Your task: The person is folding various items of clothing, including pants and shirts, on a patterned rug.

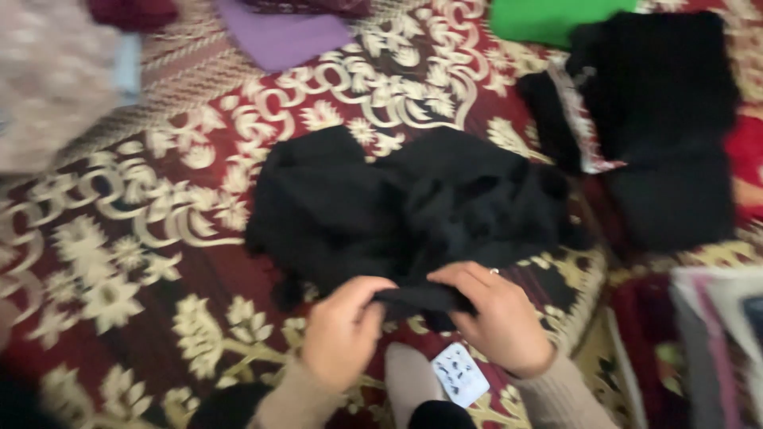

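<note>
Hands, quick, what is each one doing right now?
Left hand: closed, pinching the near edge of the black cloth.
Right hand: closed on the same edge of the black cloth.

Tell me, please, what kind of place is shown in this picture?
Probably a room in a home, with laundry sorted on the floor: a red carpet with cream floral pattern, a crumpled black cloth garment held by both hands, and folded purple and green cloths nearby.
</note>
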